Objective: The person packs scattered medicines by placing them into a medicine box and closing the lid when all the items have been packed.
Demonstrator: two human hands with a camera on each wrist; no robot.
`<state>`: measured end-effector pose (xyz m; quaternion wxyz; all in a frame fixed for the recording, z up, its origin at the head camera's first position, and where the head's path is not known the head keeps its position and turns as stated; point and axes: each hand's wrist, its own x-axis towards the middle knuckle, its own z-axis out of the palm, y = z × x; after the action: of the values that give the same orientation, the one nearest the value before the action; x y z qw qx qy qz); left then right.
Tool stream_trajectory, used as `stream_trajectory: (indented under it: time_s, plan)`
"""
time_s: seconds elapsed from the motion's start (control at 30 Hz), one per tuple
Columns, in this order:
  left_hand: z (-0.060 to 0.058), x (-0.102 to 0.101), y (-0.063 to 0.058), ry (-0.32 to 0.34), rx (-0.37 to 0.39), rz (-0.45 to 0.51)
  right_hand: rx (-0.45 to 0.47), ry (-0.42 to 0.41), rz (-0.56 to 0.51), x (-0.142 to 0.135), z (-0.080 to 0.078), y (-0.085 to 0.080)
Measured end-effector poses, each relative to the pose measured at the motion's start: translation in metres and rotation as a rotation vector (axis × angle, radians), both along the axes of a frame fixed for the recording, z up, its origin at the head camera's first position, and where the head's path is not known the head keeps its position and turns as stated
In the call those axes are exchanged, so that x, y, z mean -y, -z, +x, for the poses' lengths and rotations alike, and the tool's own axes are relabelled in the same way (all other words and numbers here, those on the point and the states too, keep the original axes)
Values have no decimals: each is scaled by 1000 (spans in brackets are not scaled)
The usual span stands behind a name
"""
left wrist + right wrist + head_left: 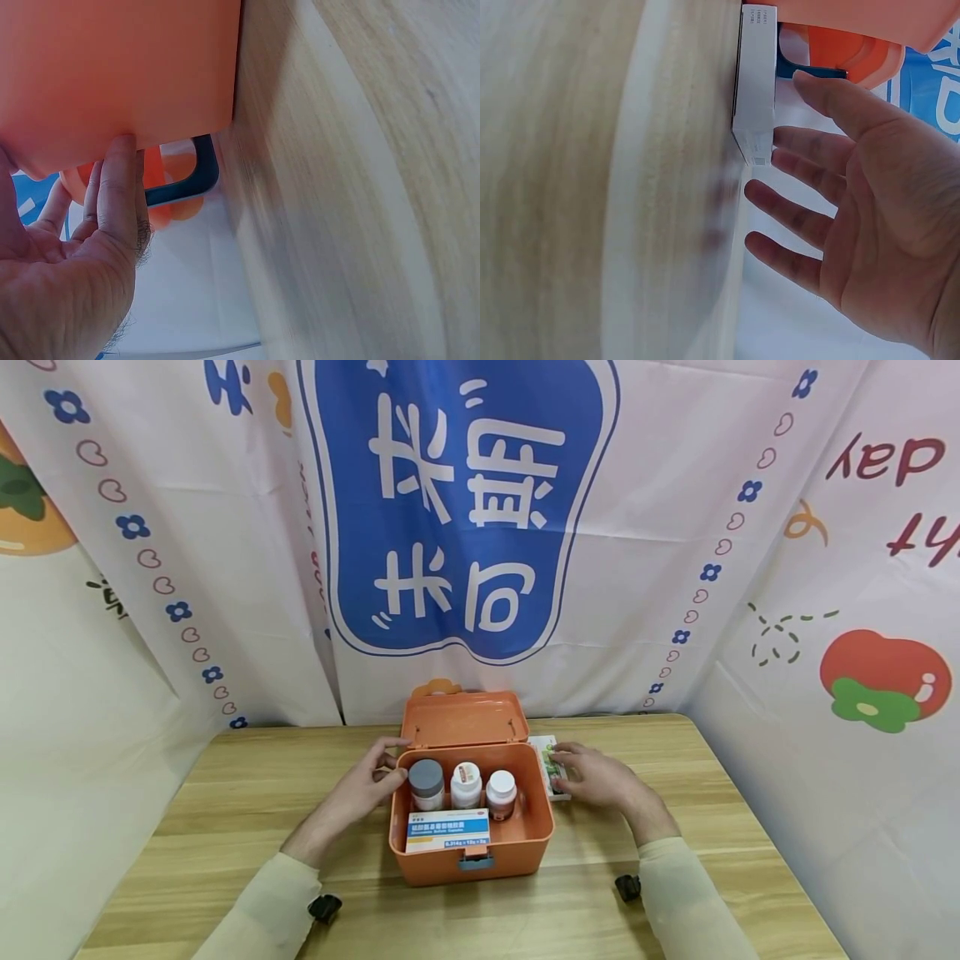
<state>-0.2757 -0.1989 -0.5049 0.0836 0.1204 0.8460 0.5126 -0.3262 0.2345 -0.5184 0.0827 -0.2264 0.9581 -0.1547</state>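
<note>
An orange lidded box (517, 860) stands with its lid (465, 722) raised at the back. Inside, along the back, are a grey-capped bottle (427, 781) and two white-capped bottles (467, 785). A blue-and-white medicine carton (447, 832) sits in front of them. At the box's left side is my left hand (371, 785), thumb by the rim and a finger near the hinge; the left wrist view shows its extended fingers (118, 184) against the wall. My right hand (600, 772) reaches over a flat white carton with a green picture (550, 768), fingers spread, fingertips at its edge.
The box has a dark handle (187, 187) at its back and a grey-blue latch (476, 862) at its front. It stands on a wood-grain table (247, 827). Printed white cloth (630, 610) hangs behind the table and along both sides.
</note>
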Motion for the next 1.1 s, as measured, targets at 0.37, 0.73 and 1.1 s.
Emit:
stream_trajectory:
  time_s: [0.37,0.73,1.1]
  plan:
    - [1,1,1,0,3,17,28,56,-14,-13,1,0]
    - [0,1,2,3,-5,9,27,64,-43,-31,-1,3]
    - [0,1,1,2,3,11,31,90,-42,-47,-3,0]
